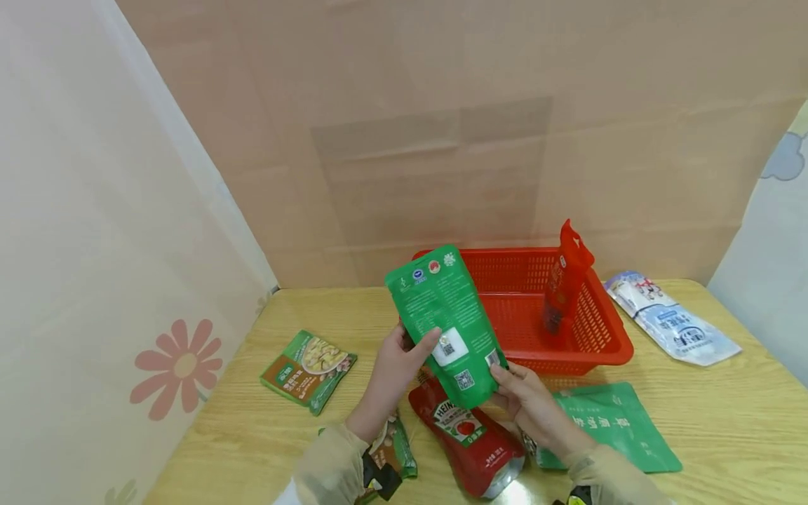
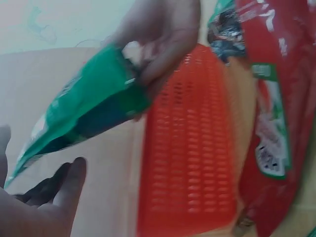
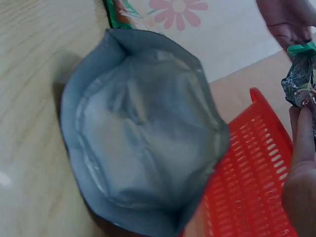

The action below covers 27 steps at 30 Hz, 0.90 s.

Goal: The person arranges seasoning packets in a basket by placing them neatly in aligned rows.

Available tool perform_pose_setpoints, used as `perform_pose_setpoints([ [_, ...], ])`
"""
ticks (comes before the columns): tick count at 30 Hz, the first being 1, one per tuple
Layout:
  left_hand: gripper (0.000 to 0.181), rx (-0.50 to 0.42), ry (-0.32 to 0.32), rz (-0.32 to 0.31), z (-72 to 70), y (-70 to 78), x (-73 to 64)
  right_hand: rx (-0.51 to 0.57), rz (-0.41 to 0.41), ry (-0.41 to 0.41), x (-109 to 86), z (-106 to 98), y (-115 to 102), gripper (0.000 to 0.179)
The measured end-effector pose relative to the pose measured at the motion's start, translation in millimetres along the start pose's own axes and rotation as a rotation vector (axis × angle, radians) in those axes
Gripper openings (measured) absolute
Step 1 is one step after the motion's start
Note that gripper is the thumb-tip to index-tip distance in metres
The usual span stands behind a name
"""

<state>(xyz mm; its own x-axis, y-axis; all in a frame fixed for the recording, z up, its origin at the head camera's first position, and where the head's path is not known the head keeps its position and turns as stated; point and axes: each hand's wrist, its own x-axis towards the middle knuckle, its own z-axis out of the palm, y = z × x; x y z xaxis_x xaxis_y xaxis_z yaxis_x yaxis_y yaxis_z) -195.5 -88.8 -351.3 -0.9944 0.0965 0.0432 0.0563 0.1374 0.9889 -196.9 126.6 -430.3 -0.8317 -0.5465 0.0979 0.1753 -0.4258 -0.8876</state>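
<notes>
Between both hands, a green stand-up pouch [image 1: 445, 308] is tilted, its printed face with QR codes toward me. My left hand [image 1: 399, 365] lies at its left edge, thumb across the front and fingers behind. My right hand [image 1: 527, 400] pinches its lower right corner; in the left wrist view the right hand [image 2: 170, 42] grips the pouch's bottom end [image 2: 106, 94]. Below the hands lies a red Heinz ketchup pouch [image 1: 467, 435]. Its silver bottom [image 3: 138, 123] fills much of the right wrist view. The right forearm partly covers another green pouch [image 1: 618, 421] on the table.
Behind the held pouch stands a red plastic basket [image 1: 593, 354], with a red bag [image 1: 568, 280] upright at its right side. A white-and-blue pouch [image 1: 675, 319] lies right of it. Toward the left are a green-and-brown food packet [image 1: 309, 368] and a similar packet [image 1: 404, 442] beside the left sleeve.
</notes>
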Motion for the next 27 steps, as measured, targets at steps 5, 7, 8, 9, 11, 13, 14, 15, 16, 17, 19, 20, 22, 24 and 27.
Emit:
perform_pose_setpoints([
  [5, 0.052, 0.003, -0.095, -0.06, 9.4, -4.3, -2.2, -0.037, -0.009, 0.028, 0.8, -1, -4, 0.03],
  [7, 0.049, -0.012, -0.112, -0.072, 11.5, -5.2, -2.1, -0.041, -0.014, 0.014, 1.3, -2, -4, 0.031],
  [8, 0.047, -0.022, -0.12, -0.075, 12.2, -6.0, -1.8, -0.041, -0.018, 0.004, 1.5, -2, -4, 0.031],
  [9, 0.046, -0.028, -0.129, -0.075, 12.6, -6.7, -1.4, -0.039, -0.021, -0.008, 1.7, -2, -4, 0.032],
  [11, 0.045, -0.047, -0.147, -0.067, 13.0, -7.3, -1.0, -0.031, -0.025, -0.03, 1.8, -2, -4, 0.032],
  [13, 0.046, -0.062, -0.152, -0.051, 13.2, -8.0, -0.6, -0.025, -0.024, -0.04, 1.6, -2, -3, 0.031],
  [14, 0.047, -0.064, -0.151, -0.043, 13.3, -7.9, -0.5, -0.025, -0.02, -0.041, 1.5, -2, -3, 0.031],
  [15, 0.048, -0.064, -0.149, -0.036, 13.5, -7.5, -0.7, -0.027, -0.012, -0.04, 1.3, -1, -3, 0.031],
  [16, 0.048, -0.062, -0.142, -0.034, 13.8, -7.1, -1.0, -0.03, -0.002, -0.035, 1.3, -1, -2, 0.03],
  [17, 0.048, -0.065, -0.133, -0.032, 14.1, -6.9, -1.2, -0.036, 0.009, -0.032, 1.3, -1, -2, 0.03],
  [19, 0.047, -0.065, -0.103, -0.037, 14.4, -6.5, -2.1, -0.057, 0.03, -0.029, 1.7, -1, -2, 0.028],
  [20, 0.046, -0.067, -0.087, -0.043, 14.3, -6.3, -2.6, -0.082, 0.036, -0.031, 2.1, 0, -2, 0.028],
  [22, 0.044, -0.064, -0.06, -0.057, 13.4, -6.3, -3.4, -0.157, 0.042, -0.028, 2.5, 1, -5, 0.036],
  [24, 0.042, -0.069, -0.035, -0.076, 11.4, -6.9, -4.3, -0.269, 0.033, 0.009, 1.0, 2, -12, 0.048],
  [27, 0.041, -0.096, -0.011, -0.088, 7.4, -8.2, -4.5, -0.538, -0.046, 0.186, -3.8, 3, -26, 0.052],
])
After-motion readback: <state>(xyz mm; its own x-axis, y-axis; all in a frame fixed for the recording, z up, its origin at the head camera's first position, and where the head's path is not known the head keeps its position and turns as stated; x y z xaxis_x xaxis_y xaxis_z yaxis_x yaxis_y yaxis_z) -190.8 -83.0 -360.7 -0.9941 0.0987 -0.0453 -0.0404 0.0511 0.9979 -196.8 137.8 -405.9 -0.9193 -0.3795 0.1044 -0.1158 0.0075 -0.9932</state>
